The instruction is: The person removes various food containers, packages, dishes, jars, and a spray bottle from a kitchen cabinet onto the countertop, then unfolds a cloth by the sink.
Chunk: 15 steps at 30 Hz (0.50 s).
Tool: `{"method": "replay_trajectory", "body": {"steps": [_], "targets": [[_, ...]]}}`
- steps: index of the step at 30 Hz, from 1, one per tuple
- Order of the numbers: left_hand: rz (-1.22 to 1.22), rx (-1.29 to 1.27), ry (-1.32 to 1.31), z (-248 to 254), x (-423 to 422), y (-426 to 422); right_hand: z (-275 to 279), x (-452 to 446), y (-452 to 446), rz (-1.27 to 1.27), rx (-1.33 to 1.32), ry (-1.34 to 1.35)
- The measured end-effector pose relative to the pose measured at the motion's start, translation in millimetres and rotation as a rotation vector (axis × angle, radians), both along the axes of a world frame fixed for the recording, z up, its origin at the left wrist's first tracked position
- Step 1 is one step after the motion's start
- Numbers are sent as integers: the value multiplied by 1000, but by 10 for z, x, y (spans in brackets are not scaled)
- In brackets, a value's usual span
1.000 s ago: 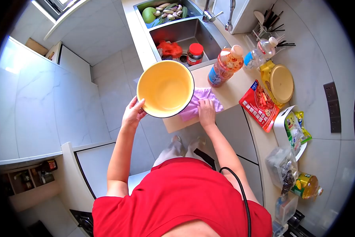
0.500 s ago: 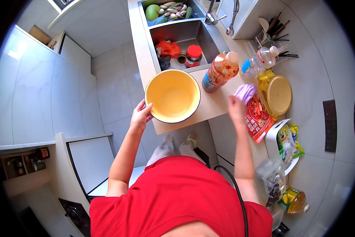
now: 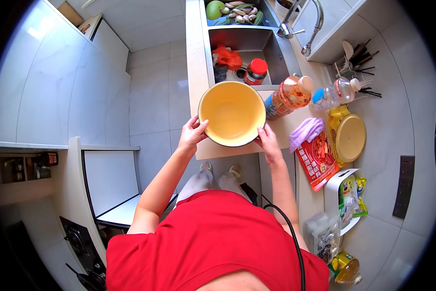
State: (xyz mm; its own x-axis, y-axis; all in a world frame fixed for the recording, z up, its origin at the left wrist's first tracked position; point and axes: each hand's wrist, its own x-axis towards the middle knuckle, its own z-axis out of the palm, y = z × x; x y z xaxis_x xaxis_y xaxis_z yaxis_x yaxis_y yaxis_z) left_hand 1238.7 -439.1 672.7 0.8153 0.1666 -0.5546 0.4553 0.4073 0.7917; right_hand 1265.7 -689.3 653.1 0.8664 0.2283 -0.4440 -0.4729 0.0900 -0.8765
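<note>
A yellow bowl [image 3: 232,114] with a dark rim is held between my two hands at the counter's front edge. My left hand [image 3: 193,133] grips its left rim, thumb on the inner side. On the lower right rim, my right hand [image 3: 268,140] is closed, thumb over the edge. Just right of the bowl stands a bottle with red contents [image 3: 290,97]. A crumpled purple cloth [image 3: 307,132] lies partly over a red food packet [image 3: 319,157]. Behind the bowl, a red-lidded jar [image 3: 256,72] stands in the sink beside a red plastic bag [image 3: 227,57].
Vegetables [image 3: 242,12] fill the rear sink basin, near the faucet [image 3: 288,30]. Along the right counter are an empty bottle [image 3: 335,93], a round yellow lid [image 3: 350,137], a white bin [image 3: 332,194] with packets, and an oil bottle [image 3: 344,267]. A counter [image 3: 198,58] borders the sink.
My right hand has let go of the purple cloth, which moved right onto the red packet, and has taken the bowl's right rim. My left hand still holds the bowl. The view has shifted.
</note>
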Motion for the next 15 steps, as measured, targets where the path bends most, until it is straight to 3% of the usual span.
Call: {"method": "replay_trajectory", "body": {"steps": [6,8,10,13,15], "targets": [[-49,-29,-8,-106,-40,24,46,-124,-23,-107,-14,-47],[60,-83,20,-185,-191,100,40,-267,-179,-62,-36,-21],[179,-277,-9,-416,-433,210,19,-462,-401,96,-175,-14],[342,-694,-91,-433,-1082,278,128,-736,-497,350,-126,40],[466,-698,-202,-488,-1574,225,108,-812,-445,437,-29,117]]}}
